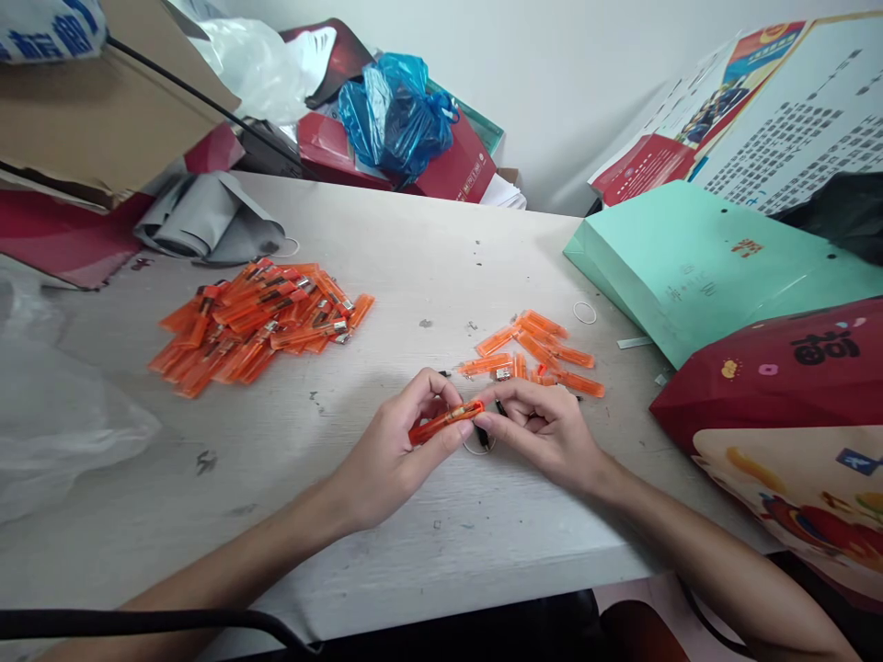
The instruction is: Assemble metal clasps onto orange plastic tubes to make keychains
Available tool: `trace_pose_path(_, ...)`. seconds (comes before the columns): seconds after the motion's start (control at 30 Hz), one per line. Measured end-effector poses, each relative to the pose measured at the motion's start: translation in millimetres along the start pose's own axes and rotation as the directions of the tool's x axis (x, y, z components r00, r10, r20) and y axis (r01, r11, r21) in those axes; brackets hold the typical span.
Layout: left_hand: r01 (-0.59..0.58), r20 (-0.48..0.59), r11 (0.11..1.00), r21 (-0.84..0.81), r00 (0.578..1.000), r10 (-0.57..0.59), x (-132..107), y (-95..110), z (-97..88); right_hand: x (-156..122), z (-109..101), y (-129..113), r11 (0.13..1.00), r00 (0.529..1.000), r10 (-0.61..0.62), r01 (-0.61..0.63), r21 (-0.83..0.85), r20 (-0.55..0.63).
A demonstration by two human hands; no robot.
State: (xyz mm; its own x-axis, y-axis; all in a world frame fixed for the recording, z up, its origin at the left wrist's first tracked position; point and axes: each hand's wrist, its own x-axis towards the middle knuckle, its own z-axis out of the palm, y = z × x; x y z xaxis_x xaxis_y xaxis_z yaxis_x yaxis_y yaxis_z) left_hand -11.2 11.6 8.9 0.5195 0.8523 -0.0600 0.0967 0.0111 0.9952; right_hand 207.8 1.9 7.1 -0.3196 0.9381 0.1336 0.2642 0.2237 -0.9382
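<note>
Near the middle of the table, my left hand [400, 441] grips an orange see-through lighter [445, 421] lying sideways between thumb and fingers. The thumb and index finger of my right hand [544, 423] close at its right end; whether they hold a small part there I cannot make out. Small black pieces [483, 436] and a white ring lie beneath the fingertips, partly covered. Just beyond my right hand are loose orange see-through pieces [542, 340]. A larger heap of orange lighters [255, 317], several with metal tops, sits on the left.
Clear plastic bags [62, 395] lie at the left edge, with a grey rolled sheet [200, 221] behind. A blue plastic bag [400, 115] rests on red boxes at the back. A mint-green bag [710, 262] and a dark red printed bag [786, 414] border the right side.
</note>
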Motion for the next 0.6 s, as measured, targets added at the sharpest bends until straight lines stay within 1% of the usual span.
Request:
trace_pose_path(0.17, -0.057, -0.053, 0.998, 0.010, 0.997, 0.057, 2.5, -0.6, 0.8, -0.4, -1.1, 2.9, 0.999, 1.000, 0.024, -0.023, 0.039, -0.013)
trace_pose_path(0.27, -0.072, -0.065, 0.996, 0.047, 0.995, 0.075, 2.9, -0.7, 0.1, -0.5, -2.1, 4.5, 0.999, 0.999, 0.029, -0.028, 0.044, -0.023)
trace_pose_path(0.37, -0.084, -0.084, 0.992, 0.097, 0.992, 0.092, 2.9, -0.8, -1.1, -0.6, -3.0, 5.3, 0.999, 0.999, 0.010, -0.008, 0.034, -0.036)
trace_pose_path(0.47, -0.088, -0.104, 0.986, 0.138, 0.989, 0.103, 3.2, -0.9, -2.5, -0.2, -3.2, 5.7, 0.998, 0.998, -0.051, 0.050, -0.026, -0.047)
trace_pose_path(0.6, -0.114, -0.111, 0.977, 0.183, 0.985, 0.135, 4.2, -0.1, -3.1, 0.7, -1.5, 6.8, 0.975, 0.979, -0.192, 0.182, -0.124, -0.071)
